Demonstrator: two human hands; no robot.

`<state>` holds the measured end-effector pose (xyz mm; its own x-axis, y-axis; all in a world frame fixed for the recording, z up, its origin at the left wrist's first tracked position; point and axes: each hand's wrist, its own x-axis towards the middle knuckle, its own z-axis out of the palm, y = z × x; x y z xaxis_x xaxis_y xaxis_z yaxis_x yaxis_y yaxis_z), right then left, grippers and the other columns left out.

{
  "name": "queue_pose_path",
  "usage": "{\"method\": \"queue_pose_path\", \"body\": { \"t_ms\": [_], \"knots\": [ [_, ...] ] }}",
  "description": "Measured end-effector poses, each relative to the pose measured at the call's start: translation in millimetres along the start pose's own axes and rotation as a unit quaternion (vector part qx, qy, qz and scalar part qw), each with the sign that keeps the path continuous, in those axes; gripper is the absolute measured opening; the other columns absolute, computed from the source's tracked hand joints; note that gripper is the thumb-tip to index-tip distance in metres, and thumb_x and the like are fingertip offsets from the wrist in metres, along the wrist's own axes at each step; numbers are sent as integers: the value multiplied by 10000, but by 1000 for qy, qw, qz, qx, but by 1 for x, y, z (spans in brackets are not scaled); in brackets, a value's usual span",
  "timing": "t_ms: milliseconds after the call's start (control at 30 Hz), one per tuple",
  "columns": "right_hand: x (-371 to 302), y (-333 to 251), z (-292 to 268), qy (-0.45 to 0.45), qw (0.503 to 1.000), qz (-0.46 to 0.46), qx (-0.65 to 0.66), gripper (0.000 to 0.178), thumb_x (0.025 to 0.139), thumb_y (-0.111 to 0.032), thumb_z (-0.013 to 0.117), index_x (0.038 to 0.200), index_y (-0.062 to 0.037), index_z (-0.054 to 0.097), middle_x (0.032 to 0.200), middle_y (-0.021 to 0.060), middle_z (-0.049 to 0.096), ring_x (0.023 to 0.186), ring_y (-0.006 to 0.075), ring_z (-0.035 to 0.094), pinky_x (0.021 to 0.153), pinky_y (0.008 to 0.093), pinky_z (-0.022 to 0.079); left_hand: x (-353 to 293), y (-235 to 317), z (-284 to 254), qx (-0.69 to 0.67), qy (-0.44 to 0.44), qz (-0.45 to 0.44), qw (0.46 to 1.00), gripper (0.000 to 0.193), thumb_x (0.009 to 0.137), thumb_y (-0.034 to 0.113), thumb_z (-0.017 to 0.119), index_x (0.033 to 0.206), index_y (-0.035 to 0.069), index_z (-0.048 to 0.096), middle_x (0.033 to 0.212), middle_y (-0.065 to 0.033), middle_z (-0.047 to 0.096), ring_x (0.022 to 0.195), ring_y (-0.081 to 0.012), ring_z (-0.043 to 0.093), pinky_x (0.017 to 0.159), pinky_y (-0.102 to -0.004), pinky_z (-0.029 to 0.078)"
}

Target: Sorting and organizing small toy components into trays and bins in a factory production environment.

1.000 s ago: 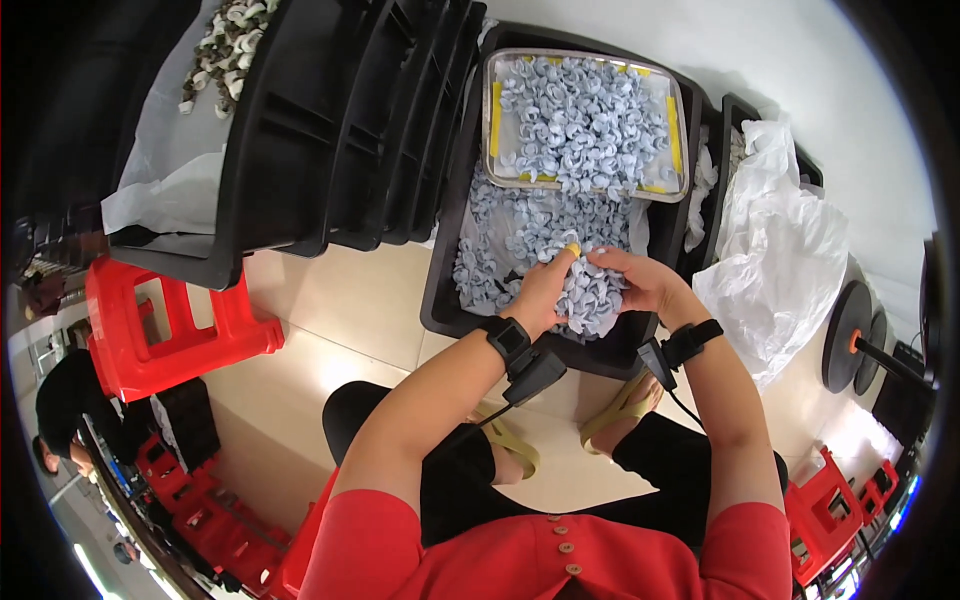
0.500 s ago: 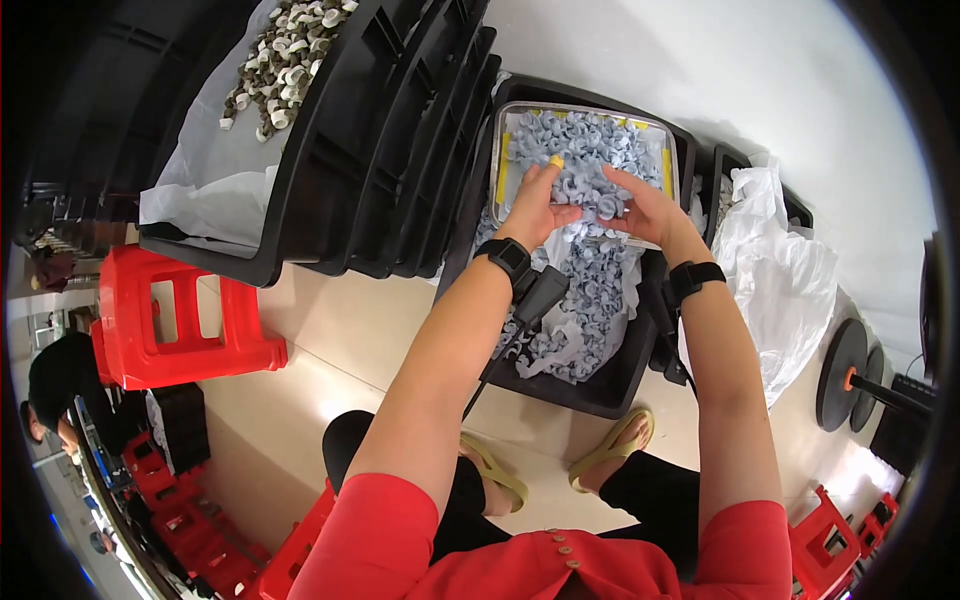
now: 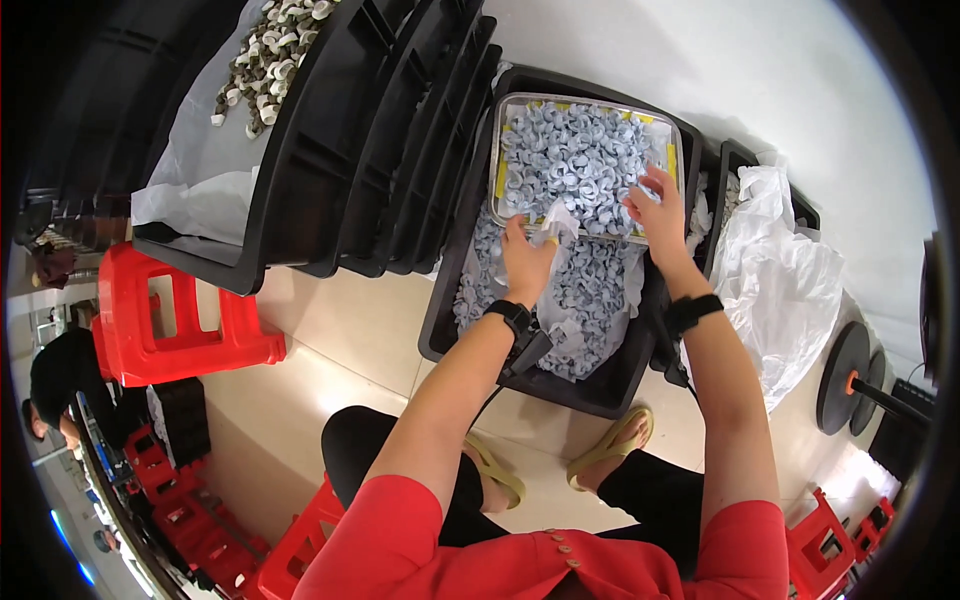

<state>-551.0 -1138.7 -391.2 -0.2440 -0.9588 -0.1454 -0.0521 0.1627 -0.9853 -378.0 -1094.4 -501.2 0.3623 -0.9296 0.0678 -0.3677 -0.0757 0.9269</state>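
Observation:
Small blue-grey curled pieces (image 3: 575, 160) fill a shallow metal tray (image 3: 497, 170) with yellow strips along its inner sides. The tray rests on top of a black crate (image 3: 610, 400), where more of the same pieces lie on a white liner sheet (image 3: 562, 222). At the tray's near left corner, my left hand (image 3: 527, 262) pinches a raised fold of that sheet; one finger has a yellow cover. Over the tray's right side is my right hand (image 3: 657, 212), its fingers bent and apart, with nothing visible in them.
Stacked black crates (image 3: 330, 170) rise on the left, the top one holding white-and-brown pieces (image 3: 272, 60). A red stool (image 3: 185, 320) stands below them. To the right are a white plastic bag (image 3: 775, 270) and a dumbbell (image 3: 845, 375). A person (image 3: 65, 385) bends at far left.
My hands have parted from a cluster of pieces over the tray. The left came down and nearer to the liner sheet; the right shifted right. The pieces now spread across more of the tray.

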Motion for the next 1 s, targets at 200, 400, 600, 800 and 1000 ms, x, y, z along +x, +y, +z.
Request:
{"method": "queue_pose_path", "body": {
  "t_ms": [200, 400, 600, 800, 1000],
  "knots": [
    [-58, 77, -22, -141, 968, 7, -205, 192, 775, -86, 559, 954, -21, 535, 807, 44, 573, 643, 109, 550, 597, 247, 456, -41, -29, -34, 80, -260, -79, 959, 356, 680, 60, 575, 1034, 52, 540, 938, -171, 578, 865, -260, 576, 698, -335, 454],
    [-154, 96, -7, -570, 724, 85, -379, 516, 688, -303, 692, 1093, -51, 493, 887, 85, 593, 746, 169, 589, 674, 286, 473, -142, -56, -116, 95, 317, -160, 930, 338, 703, 17, 541, 1034, 17, 471, 1059, -182, 420, 986, -330, 423, 857, -378, 357],
    [-195, 116, 8, -613, 567, -47, -548, 692, 633, -302, 698, 1153, 10, 366, 971, 229, 498, 830, 406, 535, 718, 423, 451, -238, -96, -68, -437, 295, -564, 636, 250, 866, 249, 421, 1021, 59, 466, 935, -59, 501, 868, -203, 482, 761, -325, 399],
    [-181, 121, 10, -666, 487, -8, -566, 651, 610, -286, 719, 1081, 22, 393, 916, 234, 553, 825, 394, 552, 716, 405, 451, -250, -66, -44, -641, 115, -500, 571, 286, 914, 302, 307, 1028, 99, 474, 1010, -43, 506, 910, -197, 482, 824, -391, 387],
    [-174, 117, 3, -671, 502, -39, -544, 668, 600, -292, 708, 1112, 6, 401, 918, 223, 576, 879, 373, 555, 764, 389, 440, -274, -54, -26, -695, 154, -479, 513, 332, 912, 272, 321, 1141, 65, 441, 1076, -61, 512, 947, -188, 492, 829, -346, 389]
  ]
}}
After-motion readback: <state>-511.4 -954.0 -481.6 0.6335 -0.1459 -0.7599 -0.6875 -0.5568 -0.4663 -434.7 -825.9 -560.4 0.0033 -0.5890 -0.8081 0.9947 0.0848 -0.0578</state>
